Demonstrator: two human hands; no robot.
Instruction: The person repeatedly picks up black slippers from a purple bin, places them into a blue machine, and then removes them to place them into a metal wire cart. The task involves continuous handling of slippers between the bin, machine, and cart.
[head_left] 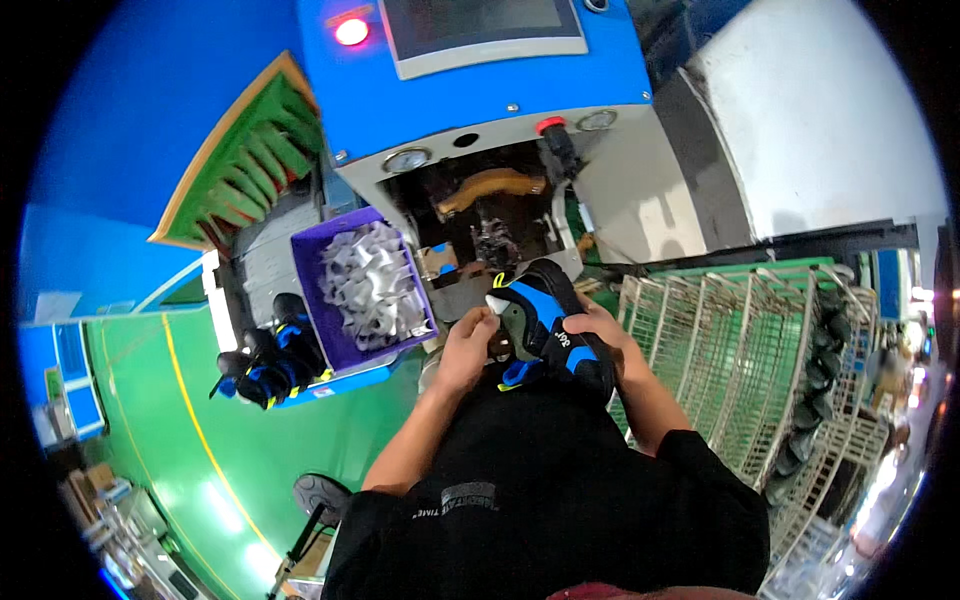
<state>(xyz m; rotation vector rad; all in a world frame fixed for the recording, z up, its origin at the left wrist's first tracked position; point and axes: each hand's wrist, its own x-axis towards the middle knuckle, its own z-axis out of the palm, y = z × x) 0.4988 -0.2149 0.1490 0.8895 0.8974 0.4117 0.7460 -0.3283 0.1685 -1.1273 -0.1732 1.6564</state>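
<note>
In front of my body I hold a black and blue shoe [545,310] with yellow loops, tilted with its grey inner side toward the left. My right hand [603,335] is closed round the shoe's right side, the thumb lying on top. My left hand [470,345] has its fingers pinched together at the shoe's left edge. A small white piece [496,303] shows at those fingertips, partly against the shoe; its full shape is hidden. To the left, a purple bin [312,290] holds many white curved pieces [370,285].
A blue and grey machine [470,85] with gauges, a screen and a dark opening [490,215] stands ahead. More black and blue shoes [270,355] sit left of the bin. A wire rack [720,350] with dark shoes stands right. A green pad rack [250,165] hangs at left.
</note>
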